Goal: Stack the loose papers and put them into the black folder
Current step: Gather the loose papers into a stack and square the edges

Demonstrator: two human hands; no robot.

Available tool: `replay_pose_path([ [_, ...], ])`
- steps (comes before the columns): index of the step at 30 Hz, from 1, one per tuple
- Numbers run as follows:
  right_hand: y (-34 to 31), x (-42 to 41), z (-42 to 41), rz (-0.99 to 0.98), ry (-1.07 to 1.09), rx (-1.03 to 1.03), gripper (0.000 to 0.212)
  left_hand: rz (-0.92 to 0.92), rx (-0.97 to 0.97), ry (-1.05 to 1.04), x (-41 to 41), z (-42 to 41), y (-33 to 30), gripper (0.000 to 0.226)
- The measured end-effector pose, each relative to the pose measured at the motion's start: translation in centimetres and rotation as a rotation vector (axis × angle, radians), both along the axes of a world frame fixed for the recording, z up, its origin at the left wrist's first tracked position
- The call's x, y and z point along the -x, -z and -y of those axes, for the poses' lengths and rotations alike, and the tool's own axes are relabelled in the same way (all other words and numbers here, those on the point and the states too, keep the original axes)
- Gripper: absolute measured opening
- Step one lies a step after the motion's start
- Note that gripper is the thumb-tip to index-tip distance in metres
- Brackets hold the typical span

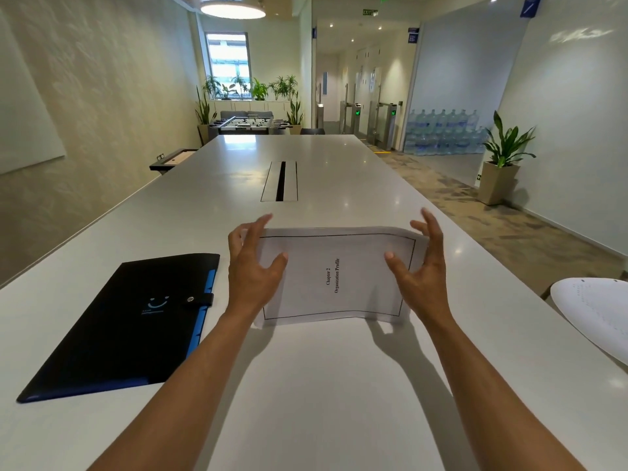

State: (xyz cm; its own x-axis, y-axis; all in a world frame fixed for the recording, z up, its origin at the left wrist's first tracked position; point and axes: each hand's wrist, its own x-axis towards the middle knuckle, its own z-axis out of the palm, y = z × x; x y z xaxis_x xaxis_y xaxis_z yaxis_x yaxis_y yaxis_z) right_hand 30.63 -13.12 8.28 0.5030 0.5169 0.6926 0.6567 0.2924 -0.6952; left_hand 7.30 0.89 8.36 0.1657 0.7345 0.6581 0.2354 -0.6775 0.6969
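Note:
A stack of white papers [334, 277] is held a little above the white table [306, 385], its top sheet printed "Chapter 2 Organization Profile" inside a black border. My left hand [253, 266] grips its left edge, thumb on top. My right hand [419, 266] grips the right edge the same way, and the far right corner bows upward. The black folder [125, 328], with blue inner edges and a snap strap, lies closed on the table to the left of my left hand.
A separate white sheet [598, 314] hangs over the table's right edge. A cable slot [280, 181] is set into the table's middle, farther away. A potted plant [501, 164] and water bottles stand on the floor at the right.

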Motion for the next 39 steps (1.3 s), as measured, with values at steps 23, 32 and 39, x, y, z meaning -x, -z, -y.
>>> replay_pose_path([
  [23, 1.9, -0.2, 0.0, -0.231, -0.025, 0.115, 0.037, 0.143, 0.302, 0.106, 0.9, -0.4, 3.2, 0.052],
  [32, 1.1, -0.3, 0.0, -0.41, 0.058, 0.028, 0.027, 0.092, 0.358, 0.133, 1.3, -1.3, 0.1, 0.034],
  [39, 1.2, -0.6, 0.2, -0.757, 0.061, -0.08, 0.027, 0.114, 0.522, 0.427, 3.7, -1.7, -0.9, 0.032],
])
